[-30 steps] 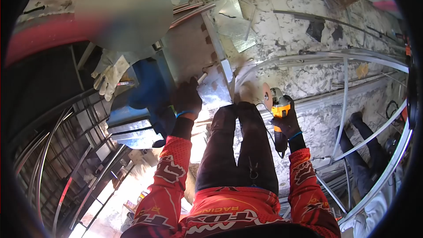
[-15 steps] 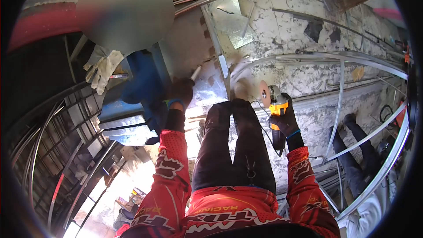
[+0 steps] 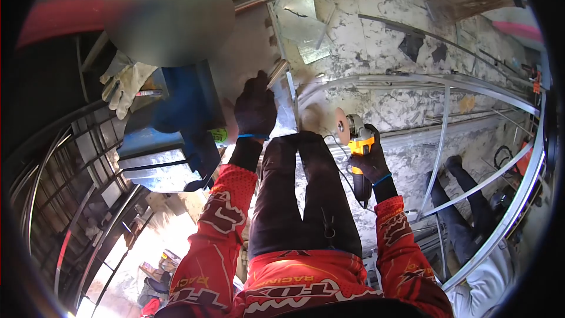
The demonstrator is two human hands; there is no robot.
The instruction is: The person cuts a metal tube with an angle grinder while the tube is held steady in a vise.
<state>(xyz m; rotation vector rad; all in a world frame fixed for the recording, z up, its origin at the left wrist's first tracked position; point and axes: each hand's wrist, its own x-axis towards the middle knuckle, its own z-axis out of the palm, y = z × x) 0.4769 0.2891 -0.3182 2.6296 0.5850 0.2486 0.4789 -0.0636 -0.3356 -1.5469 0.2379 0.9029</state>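
My right hand (image 3: 372,156), in a dark glove, is closed round the body of a yellow and black angle grinder (image 3: 360,144). The grinder's round disc (image 3: 342,125) faces left, toward the space before my knees. My left hand (image 3: 256,106), also in a dark glove, reaches over the metal sheet on the bench, close to a short metal piece (image 3: 278,74) at the sheet's edge. Its fingers are dark, and whether they grip anything cannot be made out. A blue metal machine (image 3: 191,106) stands left of this hand.
Light work gloves (image 3: 129,85) lie beside the blue machine. Metal tubes (image 3: 262,0) rest at the top of the bench. A long curved metal frame (image 3: 447,135) spans the right side, with another person's legs (image 3: 468,200) beyond it. Metal racks stand at the left.
My left hand has moved right and up, away from the blue machine. The short metal piece now lies near the sheet's right edge. The grinder stays in my right hand; the view has shifted slightly.
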